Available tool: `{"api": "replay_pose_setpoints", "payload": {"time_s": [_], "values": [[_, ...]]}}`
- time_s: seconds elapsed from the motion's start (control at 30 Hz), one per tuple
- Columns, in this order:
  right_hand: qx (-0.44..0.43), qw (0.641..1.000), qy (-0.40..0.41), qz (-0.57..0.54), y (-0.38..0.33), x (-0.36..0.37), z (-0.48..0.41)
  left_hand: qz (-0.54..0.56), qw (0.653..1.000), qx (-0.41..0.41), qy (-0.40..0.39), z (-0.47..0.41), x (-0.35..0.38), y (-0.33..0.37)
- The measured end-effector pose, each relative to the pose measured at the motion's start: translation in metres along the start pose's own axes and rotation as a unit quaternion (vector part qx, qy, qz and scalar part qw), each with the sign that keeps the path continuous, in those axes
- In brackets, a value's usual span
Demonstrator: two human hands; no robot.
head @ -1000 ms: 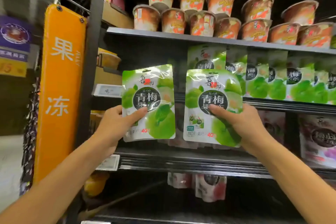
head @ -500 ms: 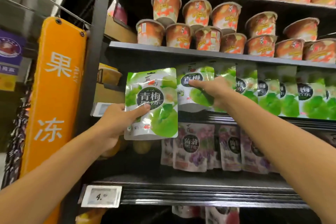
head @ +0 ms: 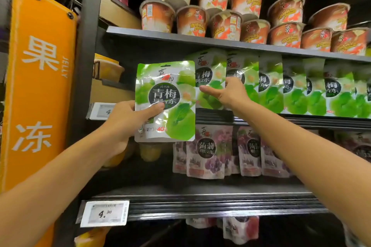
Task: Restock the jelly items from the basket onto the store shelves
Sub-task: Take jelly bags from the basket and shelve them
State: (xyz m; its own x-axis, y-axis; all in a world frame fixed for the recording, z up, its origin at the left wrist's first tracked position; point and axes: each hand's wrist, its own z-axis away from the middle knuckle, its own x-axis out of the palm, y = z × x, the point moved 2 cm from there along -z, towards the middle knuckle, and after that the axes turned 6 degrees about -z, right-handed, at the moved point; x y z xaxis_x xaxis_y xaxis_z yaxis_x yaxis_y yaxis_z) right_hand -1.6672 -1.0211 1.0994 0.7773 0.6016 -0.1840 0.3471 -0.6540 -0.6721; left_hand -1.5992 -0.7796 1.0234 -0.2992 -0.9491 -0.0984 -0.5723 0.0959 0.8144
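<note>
Left hand [head: 128,120] is clamped on the spare green plum jelly pouch [head: 164,102]: thumb across the front, low on the label, other fingers behind it and out of sight. That pouch is upright in the air in front of the left end of the middle shelf [head: 261,119], not on it yet. Right hand [head: 226,92] is at the leftmost shelved pouch [head: 210,78] of the green row [head: 301,90]. Its thumb is laid flat over the front, but the fingers are hidden past the knuckles, so I can't tell if I'm pinching or just pushing. Basket isn't in view. My read on the step: seat the shelved one first, then slot in the spare. Push it back until its face lines up with its neighbours, base flat on the shelf, label forward. These pouches are soft and the row looks loosely packed, so steady it with the right hand while the left brings the spare in base first beside it. Let go only once it stands. Keep green with green, clear of the purple konjac pouches [head: 204,152] below and the orange jelly cups [head: 224,24] above.
</note>
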Motion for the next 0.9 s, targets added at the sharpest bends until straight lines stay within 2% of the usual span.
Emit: {"api": "replay_pose_setpoints", "payload": {"time_s": [0.1,0.23,0.37,0.5,0.7,0.9], "values": [[-0.004,1.0,0.005,0.006,-0.002,-0.012,0.011,-0.003,1.0,0.004,0.006,0.0,0.003,0.0],[-0.019,0.997,0.018,0.066,-0.006,-0.024,0.02,-0.002,1.0,-0.002,0.0,0.0,0.006,0.001],[-0.054,0.984,0.066,0.155,-0.005,-0.027,0.024,-0.003,1.0,0.007,0.003,0.002,0.012,0.005],[-0.067,0.976,0.067,0.197,-0.003,-0.023,0.027,-0.009,1.0,0.004,-0.003,0.004,0.014,0.007],[-0.095,0.972,0.102,0.188,-0.005,-0.022,0.03,-0.016,1.0,0.012,-0.011,0.002,0.014,0.013],[-0.208,0.938,0.222,0.168,-0.02,-0.014,0.045,-0.018,0.999,0.017,-0.022,-0.01,0.02,0.031]]}}
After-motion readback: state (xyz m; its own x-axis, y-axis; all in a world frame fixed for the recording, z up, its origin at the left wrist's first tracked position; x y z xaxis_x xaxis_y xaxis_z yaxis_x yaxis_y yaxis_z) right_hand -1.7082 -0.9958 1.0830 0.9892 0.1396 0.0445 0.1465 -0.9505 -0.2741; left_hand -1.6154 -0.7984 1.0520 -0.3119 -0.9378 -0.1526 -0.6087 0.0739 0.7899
